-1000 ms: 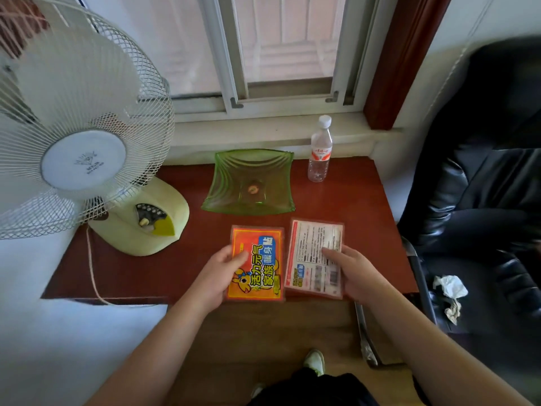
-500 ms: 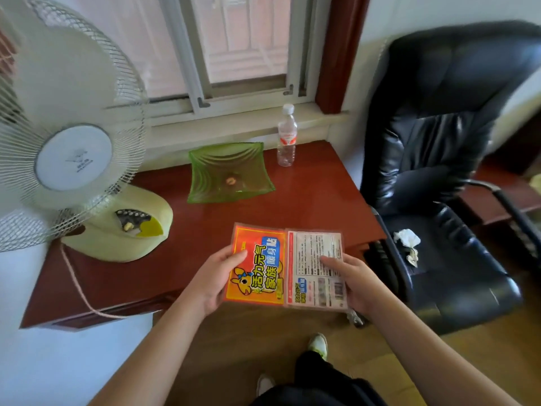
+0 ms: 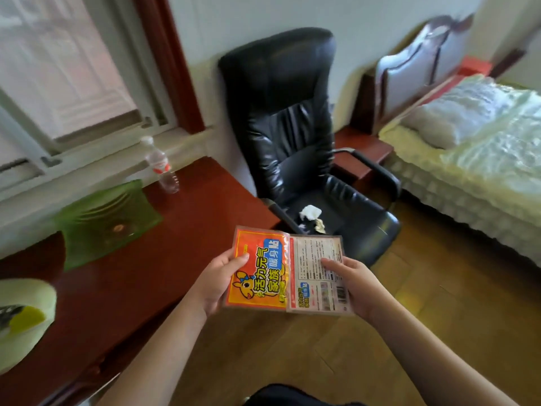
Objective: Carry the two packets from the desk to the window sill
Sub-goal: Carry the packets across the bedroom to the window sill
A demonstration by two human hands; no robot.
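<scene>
My left hand (image 3: 218, 279) grips an orange packet (image 3: 259, 269) with a cartoon animal and yellow lettering. Beside it, my right hand (image 3: 352, 285) holds a white packet (image 3: 317, 273) showing small print and a barcode. Both packets are side by side, touching at their inner edges, held in the air past the right end of the red-brown desk (image 3: 131, 273) and over the wooden floor. The pale window sill (image 3: 96, 168) runs along the far side of the desk, under the window, at upper left.
On the desk stand a green glass dish (image 3: 105, 221), a clear water bottle (image 3: 161, 167) and a pale fan base (image 3: 23, 315). A black office chair (image 3: 295, 136) with crumpled tissue on its seat stands right of the desk. A bed (image 3: 474, 159) fills the right side.
Both packets have been lifted off the desk and carried right, now clear of its edge. The view has swung right, bringing the chair and bed into sight and the fan mostly out.
</scene>
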